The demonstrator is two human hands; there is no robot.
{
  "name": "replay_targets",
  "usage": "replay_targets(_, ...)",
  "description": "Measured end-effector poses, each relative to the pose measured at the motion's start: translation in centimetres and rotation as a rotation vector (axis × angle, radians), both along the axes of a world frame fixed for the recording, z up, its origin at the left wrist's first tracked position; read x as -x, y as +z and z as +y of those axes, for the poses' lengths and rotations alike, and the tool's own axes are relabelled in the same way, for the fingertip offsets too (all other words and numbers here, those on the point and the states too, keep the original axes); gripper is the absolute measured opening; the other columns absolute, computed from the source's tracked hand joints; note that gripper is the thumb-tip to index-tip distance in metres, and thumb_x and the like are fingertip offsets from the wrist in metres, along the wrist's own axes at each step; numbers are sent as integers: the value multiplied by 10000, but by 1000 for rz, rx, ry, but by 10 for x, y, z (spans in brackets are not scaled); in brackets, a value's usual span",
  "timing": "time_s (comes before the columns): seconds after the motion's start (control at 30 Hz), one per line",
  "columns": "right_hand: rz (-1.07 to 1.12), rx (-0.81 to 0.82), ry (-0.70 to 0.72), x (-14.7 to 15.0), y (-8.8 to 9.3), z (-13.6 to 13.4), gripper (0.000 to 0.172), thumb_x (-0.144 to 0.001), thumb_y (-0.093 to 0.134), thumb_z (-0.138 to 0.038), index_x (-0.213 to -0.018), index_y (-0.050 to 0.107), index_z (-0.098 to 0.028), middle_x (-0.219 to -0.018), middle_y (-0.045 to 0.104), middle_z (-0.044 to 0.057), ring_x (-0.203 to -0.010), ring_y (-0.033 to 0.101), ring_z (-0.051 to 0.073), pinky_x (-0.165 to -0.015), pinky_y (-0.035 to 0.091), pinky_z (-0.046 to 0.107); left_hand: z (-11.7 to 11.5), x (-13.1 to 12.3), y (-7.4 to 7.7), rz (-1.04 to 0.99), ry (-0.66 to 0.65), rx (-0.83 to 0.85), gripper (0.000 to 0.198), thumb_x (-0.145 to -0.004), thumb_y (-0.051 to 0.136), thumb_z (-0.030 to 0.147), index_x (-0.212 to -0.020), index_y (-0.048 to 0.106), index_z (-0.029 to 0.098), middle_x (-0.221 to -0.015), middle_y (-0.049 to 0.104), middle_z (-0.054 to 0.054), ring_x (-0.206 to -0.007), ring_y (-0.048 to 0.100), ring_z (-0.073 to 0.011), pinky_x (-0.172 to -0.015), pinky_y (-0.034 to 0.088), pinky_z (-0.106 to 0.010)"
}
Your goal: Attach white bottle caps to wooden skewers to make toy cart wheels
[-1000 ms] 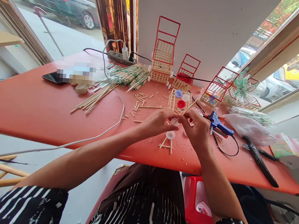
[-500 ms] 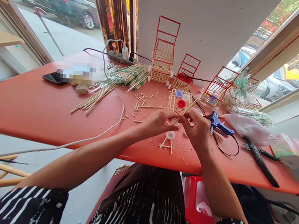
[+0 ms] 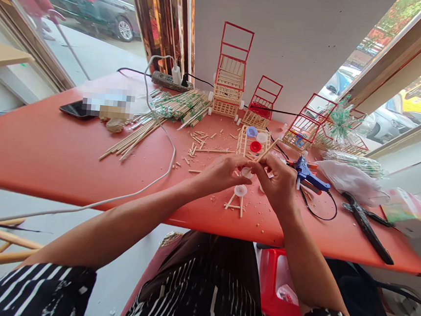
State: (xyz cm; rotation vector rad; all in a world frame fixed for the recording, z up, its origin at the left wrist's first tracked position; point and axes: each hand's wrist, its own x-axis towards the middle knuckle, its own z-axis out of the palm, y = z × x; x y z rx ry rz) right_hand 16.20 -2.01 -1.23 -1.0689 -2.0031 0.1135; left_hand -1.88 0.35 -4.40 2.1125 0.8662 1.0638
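Note:
My left hand (image 3: 224, 173) and my right hand (image 3: 277, 177) meet above the table's near middle, fingertips touching. Between them is a thin wooden stick (image 3: 269, 150) that slants up to the right, pinched in my right fingers. A white plastic cap (image 3: 246, 172) shows between my left finger and thumb, partly hidden by them. Just below, another white cap (image 3: 240, 190) rests with short sticks joined in an A shape (image 3: 233, 206). Beyond my hands lies a small stick crate (image 3: 242, 140) bearing a blue cap (image 3: 251, 131), a red cap (image 3: 255, 146) and a white cap (image 3: 261, 138).
Stick-built carts with red frames (image 3: 232, 76) stand along the wall. Bundled sticks (image 3: 185, 105) and a white cable (image 3: 169, 162) lie left. On the right are a blue glue gun (image 3: 307, 174), black-handled cutters (image 3: 368, 228) and a plastic bag (image 3: 352, 180).
My hands hold almost the same place and grip. Outside the left window, a person in reddish clothing has come into view.

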Motion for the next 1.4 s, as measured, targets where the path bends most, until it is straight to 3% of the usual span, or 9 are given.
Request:
replay_targets(1.03, -4, -75, -24, 0, -1, 0, 283, -992, 637, -399, -775, 640, -217, -689, 683, -11, -606, 566, 130, -631, 425, 276, 4, 1, -6, -32, -13, -13, 310, -775, 743, 144, -1079, 703, 188, -985, 736, 6, -869, 655, -150, -802, 490, -255)
replay_targets(1.3, 15, -101, -34, -1, 0, 0, 279, -994, 636, -392, -778, 644, -215, -698, 690, -6, -619, 582, 131, -643, 436, 282, 2, 1, -3, -3, 89, 48, 356, -719, 738, 56, -1049, 698, 183, -819, 695, 39, -758, 641, -128, -718, 476, -224)
replay_targets(1.4, 31, -111, -31, -2, 0, 1, 258, -995, 636, -369, -787, 642, -216, -703, 694, -4, -619, 586, 130, -642, 439, 283, 1, 2, 0, 3, 104, 43, 253, -754, 708, 52, -977, 710, 170, -788, 701, 30, -724, 635, -127, -693, 465, -223)
